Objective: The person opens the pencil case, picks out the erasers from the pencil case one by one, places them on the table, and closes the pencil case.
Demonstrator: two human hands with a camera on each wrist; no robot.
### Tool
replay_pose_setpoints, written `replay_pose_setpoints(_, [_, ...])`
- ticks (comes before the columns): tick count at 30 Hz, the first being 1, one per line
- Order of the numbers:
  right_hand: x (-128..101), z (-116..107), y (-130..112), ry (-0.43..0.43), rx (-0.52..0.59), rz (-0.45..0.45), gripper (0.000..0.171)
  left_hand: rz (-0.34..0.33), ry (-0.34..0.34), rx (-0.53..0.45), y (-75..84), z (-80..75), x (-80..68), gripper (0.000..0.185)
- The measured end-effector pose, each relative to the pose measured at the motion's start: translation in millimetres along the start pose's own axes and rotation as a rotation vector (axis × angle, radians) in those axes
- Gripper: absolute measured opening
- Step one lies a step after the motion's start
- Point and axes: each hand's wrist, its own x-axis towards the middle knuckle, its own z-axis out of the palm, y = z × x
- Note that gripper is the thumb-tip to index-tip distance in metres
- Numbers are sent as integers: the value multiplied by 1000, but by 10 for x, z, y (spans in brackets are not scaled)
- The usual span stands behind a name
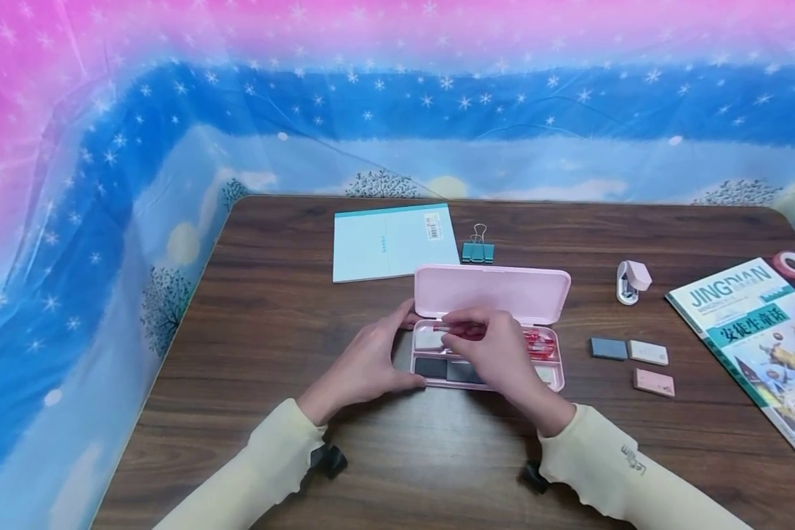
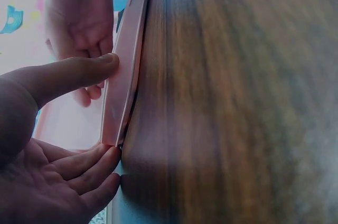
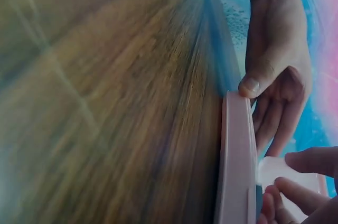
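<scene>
An open pink pencil case (image 1: 490, 293) lies at the middle of the brown table, lid tilted up at the back. My left hand (image 1: 404, 350) grips its left end, thumb on the front corner and fingers behind; the left wrist view shows that thumb (image 2: 79, 73) pressing the case's edge (image 2: 124, 86). My right hand (image 1: 440, 333) reaches into the tray and pinches a white eraser (image 1: 429, 338) in the left compartment. Dark erasers (image 1: 430, 366) and red pens (image 1: 542, 344) lie in the tray. In the right wrist view the eraser (image 3: 282, 174) sits between my right fingers (image 3: 309, 161).
Behind the case lie a light blue notebook (image 1: 394, 241) and teal binder clips (image 1: 478, 252). To the right are a white stapler (image 1: 631, 281), grey (image 1: 609, 348), white (image 1: 648, 352) and pink (image 1: 654, 383) erasers, a book (image 1: 762, 346) and a tape roll (image 1: 793, 263).
</scene>
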Motion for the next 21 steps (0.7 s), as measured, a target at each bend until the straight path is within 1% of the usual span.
replay_pose_setpoints(4, [-7, 84, -41, 21, -103, -20, 27, 10, 3, 2, 3, 1, 10, 112])
replay_pose_setpoints(9, [-21, 161, -80, 50, -172, -27, 27, 15, 3, 8, 13, -4, 8, 112])
replay_pose_setpoints(14, [-23, 231, -114, 83, -264, -38, 27, 16, 1, 8, 15, -3, 2, 111])
replay_pose_setpoints(17, [-20, 264, -130, 92, -311, -49, 28, 18, 3, 7, 11, 3, 2, 112])
replay_pose_setpoints(21, [-9, 288, -147, 91, -345, -67, 29, 25, 8, 9, 11, 7, 5, 114])
